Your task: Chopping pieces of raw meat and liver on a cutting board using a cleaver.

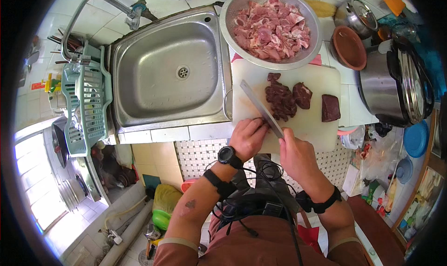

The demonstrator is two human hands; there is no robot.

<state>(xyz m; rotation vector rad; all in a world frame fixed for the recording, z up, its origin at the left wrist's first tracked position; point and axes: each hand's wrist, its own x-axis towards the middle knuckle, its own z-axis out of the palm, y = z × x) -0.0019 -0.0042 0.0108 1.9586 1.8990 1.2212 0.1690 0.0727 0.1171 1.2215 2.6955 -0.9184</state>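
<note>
On a white plastic cutting board (303,133), my right hand (295,150) is closed around the handle of a kitchen knife (260,107). The blade slants up and to the left. Against the blade's left side, my left hand (249,136) presses a small piece of dark meat (259,119) with bent fingers, which hide most of it. Beyond the blade lie a heap of dark meat slices (279,96) and a rounder dark piece (302,96). A squarish dark red block of meat (330,108) rests near the board's right edge.
A metal bowl (227,32) of cut pink meat (272,30) stands behind the board. Left of it is a steel sink (153,74) with a faucet (134,16), then a dish rack (87,101). A brown clay bowl (349,47), a lidded pot (352,18) and a large cooker (382,84) stand right.
</note>
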